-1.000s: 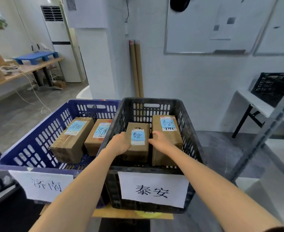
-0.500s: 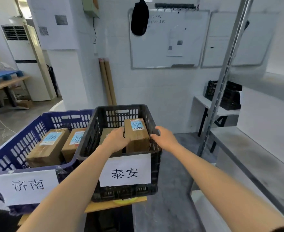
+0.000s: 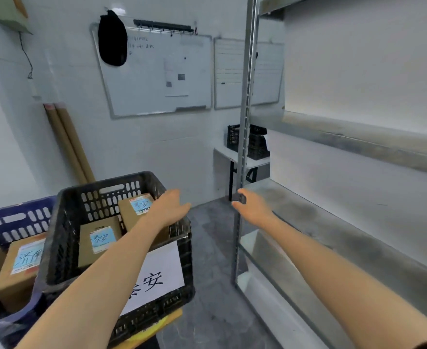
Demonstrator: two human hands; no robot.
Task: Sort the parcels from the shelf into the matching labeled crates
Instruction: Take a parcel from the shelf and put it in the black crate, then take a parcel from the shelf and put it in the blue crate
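Beside the shelf post [image 3: 247, 96], left hand [image 3: 168, 210] and right hand [image 3: 254, 209] hover loose, empty.

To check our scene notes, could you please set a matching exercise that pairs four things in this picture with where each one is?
Things
1. left hand
2. blue crate
3. cardboard tubes
4. small black crate

Places
A. on the white table
B. leaning against the wall
C. over the right side of the large black crate, holding nothing
D. at the left edge of the view, with parcels inside

Pairs: 1-C, 2-D, 3-B, 4-A
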